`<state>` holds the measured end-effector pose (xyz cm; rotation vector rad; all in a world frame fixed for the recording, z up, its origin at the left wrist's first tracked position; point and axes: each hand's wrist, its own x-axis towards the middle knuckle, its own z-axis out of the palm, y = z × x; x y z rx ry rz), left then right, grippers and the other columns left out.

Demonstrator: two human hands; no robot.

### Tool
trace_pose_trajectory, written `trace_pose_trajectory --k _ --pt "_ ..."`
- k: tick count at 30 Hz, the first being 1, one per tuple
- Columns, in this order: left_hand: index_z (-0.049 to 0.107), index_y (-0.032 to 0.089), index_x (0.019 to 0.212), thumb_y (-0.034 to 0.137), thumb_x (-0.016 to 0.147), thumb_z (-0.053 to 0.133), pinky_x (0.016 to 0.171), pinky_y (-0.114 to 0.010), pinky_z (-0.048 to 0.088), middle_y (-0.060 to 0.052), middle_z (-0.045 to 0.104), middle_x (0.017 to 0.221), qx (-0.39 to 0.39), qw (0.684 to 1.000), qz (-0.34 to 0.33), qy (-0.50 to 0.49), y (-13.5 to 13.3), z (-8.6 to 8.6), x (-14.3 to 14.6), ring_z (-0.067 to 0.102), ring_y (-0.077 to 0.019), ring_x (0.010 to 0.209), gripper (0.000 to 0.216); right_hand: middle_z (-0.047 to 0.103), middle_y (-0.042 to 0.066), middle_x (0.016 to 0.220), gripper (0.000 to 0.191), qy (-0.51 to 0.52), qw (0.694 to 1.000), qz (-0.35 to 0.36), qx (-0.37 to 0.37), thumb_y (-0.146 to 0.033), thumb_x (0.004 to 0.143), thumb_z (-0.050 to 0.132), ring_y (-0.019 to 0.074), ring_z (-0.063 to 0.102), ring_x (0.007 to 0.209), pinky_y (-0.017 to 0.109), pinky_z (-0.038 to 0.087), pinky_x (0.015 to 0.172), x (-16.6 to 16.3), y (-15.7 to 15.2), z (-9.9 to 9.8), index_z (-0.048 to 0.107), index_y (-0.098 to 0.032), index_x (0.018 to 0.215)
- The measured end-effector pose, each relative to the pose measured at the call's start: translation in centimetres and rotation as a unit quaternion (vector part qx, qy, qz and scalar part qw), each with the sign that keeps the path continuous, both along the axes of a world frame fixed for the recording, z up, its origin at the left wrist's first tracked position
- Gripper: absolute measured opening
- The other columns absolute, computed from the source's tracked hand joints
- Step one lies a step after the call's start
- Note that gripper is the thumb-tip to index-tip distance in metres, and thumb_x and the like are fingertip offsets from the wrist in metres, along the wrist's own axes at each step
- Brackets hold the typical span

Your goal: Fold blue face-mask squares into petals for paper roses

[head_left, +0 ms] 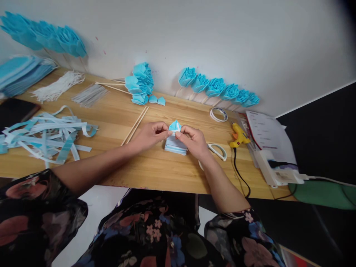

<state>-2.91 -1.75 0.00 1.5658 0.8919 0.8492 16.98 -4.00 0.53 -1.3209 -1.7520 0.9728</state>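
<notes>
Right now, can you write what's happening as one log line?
left hand: pinching folded blue piece | right hand: pinching same piece | nearby: pale stack, scissors, yellow glue gun

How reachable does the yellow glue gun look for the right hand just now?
Probably yes, once free: the right hand is pinching the folded blue piece, but only the flat-lying scissors seem near its way to the yellow glue gun.
</notes>
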Motion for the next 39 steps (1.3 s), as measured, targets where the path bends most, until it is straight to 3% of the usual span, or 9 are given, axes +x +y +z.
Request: trace_pose_trajectory --k 11,14,17,20,22,29,32,36,39 --pt "0.064 0.015 0.095 0.035 0.083 0.060 0.055 -0.021 0.039 0.002 0.060 0.069 -0.047 0.998 0.017 -0.028 0.6 -0.2 -0.1 0.049 -0.0097 0.060 0.023 0.068 0.000 0.075 0.032 0.038 0.997 -0.063 0.004 -0.049 0.086 0.061 0.0133 0.055 0.068 0.026 0.040 0.068 2.2 2.4 -0.5 0.068 -0.019 0.076" --pt "0.065 0.015 0.096 0.034 0.083 0.061 0.054 -0.021 0.039 0.003 0.059 0.067 -0.065 0.997 0.017 -0.030 0.5 0.0 -0.1 0.049 -0.0093 0.058 0.023 0.065 0.000 0.065 0.032 -0.095 0.988 -0.121 0.035 -0.048 0.086 0.061 0.0143 0.053 0.061 0.027 0.036 0.062 2.8 4.5 0.8 0.068 -0.020 0.071" --pt "0.066 0.015 0.093 0.035 0.083 0.061 0.057 -0.021 0.041 0.003 0.059 0.067 -0.055 0.998 0.012 -0.019 0.3 -0.3 0.0 0.051 -0.0099 0.060 0.023 0.073 0.005 0.075 0.024 -0.317 0.927 -0.177 0.093 -0.039 0.088 0.060 0.0203 0.061 0.070 0.031 0.037 0.065 2.3 6.9 1.9 0.072 -0.021 0.078" --pt "0.067 0.015 0.092 0.036 0.084 0.061 0.063 -0.023 0.044 0.001 0.063 0.070 -0.029 0.999 0.009 -0.010 0.4 -0.8 0.2 0.056 -0.0119 0.065 0.023 0.077 0.018 0.093 0.023 -0.476 0.861 -0.130 0.120 -0.030 0.092 0.057 0.0283 0.067 0.087 0.036 0.040 0.074 0.6 9.1 2.0 0.075 -0.016 0.086" --pt "0.067 0.015 0.091 0.034 0.086 0.059 0.066 -0.025 0.046 -0.001 0.066 0.075 -0.006 1.000 -0.002 -0.001 0.5 -0.5 0.1 0.059 -0.0134 0.069 0.021 0.077 0.018 0.093 0.025 -0.485 0.860 -0.108 0.112 -0.036 0.092 0.060 0.0286 0.068 0.088 0.036 0.041 0.076 -0.3 10.3 1.8 0.075 -0.017 0.088" --pt "0.073 0.022 0.099 0.028 0.096 0.050 0.080 -0.032 0.047 -0.007 0.073 0.095 0.214 0.933 -0.226 0.179 -4.4 8.0 -4.2 0.064 -0.0205 0.087 0.023 0.078 0.009 0.104 0.023 -0.328 0.940 -0.054 0.081 -0.029 0.091 0.061 0.0224 0.069 0.092 0.030 0.046 0.078 2.8 12.2 1.3 0.075 -0.017 0.106" --pt "0.070 0.030 0.118 0.029 0.100 0.044 0.084 -0.032 0.049 -0.006 0.074 0.104 0.137 0.902 -0.367 0.182 -7.9 10.0 -7.1 0.066 -0.0211 0.094 0.031 0.075 0.009 0.118 0.033 -0.305 0.948 0.003 0.094 -0.019 0.082 0.068 0.0210 0.067 0.107 0.030 0.046 0.093 4.1 12.8 0.3 0.073 -0.017 0.115" --pt "0.067 0.042 0.127 0.039 0.097 0.051 0.097 -0.033 0.053 -0.003 0.071 0.124 -0.049 0.898 -0.416 0.137 -12.1 6.5 -10.7 0.065 -0.0225 0.112 0.034 0.072 0.010 0.125 0.038 -0.270 0.954 0.057 0.116 -0.015 0.079 0.070 0.0228 0.063 0.117 0.035 0.042 0.105 3.6 14.1 -1.1 0.073 -0.017 0.117" --pt "0.064 0.049 0.129 0.052 0.093 0.053 0.109 -0.041 0.047 0.001 0.064 0.139 -0.135 0.936 -0.287 0.156 -14.8 0.7 -13.0 0.059 -0.0270 0.127 0.039 0.074 0.008 0.117 0.029 -0.275 0.955 0.032 0.101 -0.020 0.081 0.071 0.0208 0.065 0.106 0.032 0.045 0.097 2.6 15.1 -1.7 0.076 -0.018 0.110"
